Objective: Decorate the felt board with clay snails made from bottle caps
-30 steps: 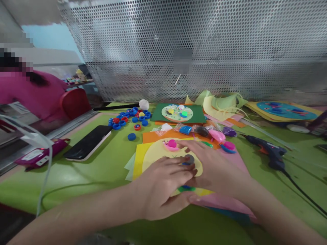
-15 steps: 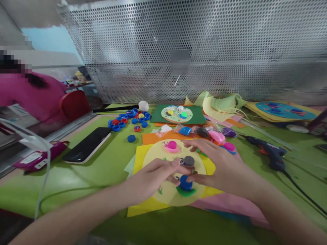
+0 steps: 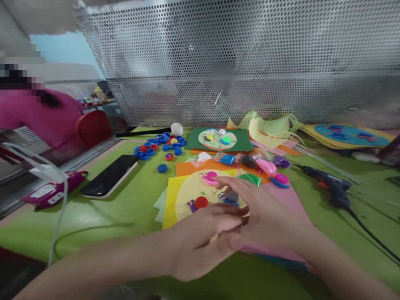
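My left hand [image 3: 200, 239] lies on the pale yellow paper circle [image 3: 187, 195], fingers stretched out together and pointing right. Its fingertips meet the thumb of my right hand [image 3: 265, 212], which rests palm down beside it with fingers spread toward the far side. Both hands cover the near part of the circle. Just beyond them on the circle sit a red cap [image 3: 201, 202], a grey cap [image 3: 231, 196] and a pink cap figure [image 3: 210, 177]. The circle lies on a yellow sheet [image 3: 168, 196] over pink paper [image 3: 290, 200].
On the green table [image 3: 125, 208] lie a black phone [image 3: 109, 176], several blue and red caps [image 3: 159, 146], clay packets [image 3: 250, 161], a green board with a decorated disc [image 3: 218, 139] and a glue gun [image 3: 328, 185] with its cord. A perforated metal screen [image 3: 237, 58] stands behind. A person in pink sits at left.
My hands have closed in over the near part of the circle, hiding the blue cap on its green base. A red cap now shows at the circle's left.
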The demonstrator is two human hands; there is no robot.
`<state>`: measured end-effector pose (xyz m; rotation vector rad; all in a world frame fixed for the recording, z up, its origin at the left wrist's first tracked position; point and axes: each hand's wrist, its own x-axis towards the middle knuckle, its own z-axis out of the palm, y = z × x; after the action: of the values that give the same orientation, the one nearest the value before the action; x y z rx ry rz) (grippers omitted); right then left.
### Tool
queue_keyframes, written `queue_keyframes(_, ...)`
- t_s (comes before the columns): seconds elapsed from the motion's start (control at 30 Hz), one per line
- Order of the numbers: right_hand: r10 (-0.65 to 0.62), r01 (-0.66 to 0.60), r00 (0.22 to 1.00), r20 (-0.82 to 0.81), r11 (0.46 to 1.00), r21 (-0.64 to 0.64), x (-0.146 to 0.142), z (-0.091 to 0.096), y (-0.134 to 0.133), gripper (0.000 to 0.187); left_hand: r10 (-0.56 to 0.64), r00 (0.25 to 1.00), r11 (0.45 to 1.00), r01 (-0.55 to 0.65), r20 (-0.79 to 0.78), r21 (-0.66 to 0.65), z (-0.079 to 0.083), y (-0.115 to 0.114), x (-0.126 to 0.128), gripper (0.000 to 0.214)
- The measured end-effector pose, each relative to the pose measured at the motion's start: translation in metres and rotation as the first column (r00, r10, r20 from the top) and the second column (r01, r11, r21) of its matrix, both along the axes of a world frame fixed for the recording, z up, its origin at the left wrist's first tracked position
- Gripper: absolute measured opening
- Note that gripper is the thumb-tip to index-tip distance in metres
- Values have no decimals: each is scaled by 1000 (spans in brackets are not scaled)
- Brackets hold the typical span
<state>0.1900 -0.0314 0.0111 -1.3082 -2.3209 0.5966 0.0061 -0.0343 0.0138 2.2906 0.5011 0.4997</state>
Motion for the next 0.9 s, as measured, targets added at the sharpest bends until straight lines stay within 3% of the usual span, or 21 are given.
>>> queue_keyframes(0.07, -22, 22, 1000, -7, 1000, 6, 6, 2, 0, 80, -14, 998, 997, 9, 58, 78, 1, 1, -2, 52)
queue_keyframes(0.17, -36, 35, 999, 12, 997, 62, 14, 3, 3, 78, -29, 996, 997, 22, 90, 79, 5, 3, -7, 49)
queue_keyframes(0.27, -28, 24, 999, 34, 992, 124, 12, 4, 4, 72, -10, 997, 999, 14, 82, -47, 9, 1, -8, 51)
queue_keyframes(0.33, -8, 1, 999, 44, 987, 163, 7, 4, 4, 69, 38, 997, 979, -23, 70, -201, 8, 0, -7, 53)
queue_keyframes(0.4, 19, -29, 999, 49, 978, 209, 1, 3, 2, 69, 94, 994, 913, -67, 48, -402, 2, 0, -4, 56)
queue_keyframes(0.5, 31, -46, 997, 65, 966, 253, 0, 3, 2, 76, 196, 979, 711, -108, 49, -695, -8, 4, 1, 64)
queue_keyframes(0.57, -4, -12, 997, 71, 975, 222, 5, 3, 4, 81, 267, 959, 612, -93, 95, -785, -12, 9, 1, 66)
queue_keyframes(0.6, -30, 16, 997, 71, 981, 192, 8, 4, 5, 83, 291, 950, 597, -88, 113, -798, -13, 11, 1, 66)
queue_keyframes(0.7, -73, 65, 994, 76, 992, 110, 12, 6, 6, 89, 281, 958, 660, -149, 57, -736, -8, 12, -3, 65)
queue_keyframes(0.83, 3, -12, 994, 105, 996, 91, 5, 6, 5, 87, 209, 975, 790, -217, -81, -573, -1, 3, -3, 64)
queue_keyframes(0.9, 32, -40, 994, 102, 997, 71, 3, 5, 4, 88, 193, 977, 795, -211, -93, -569, -2, 1, 0, 64)
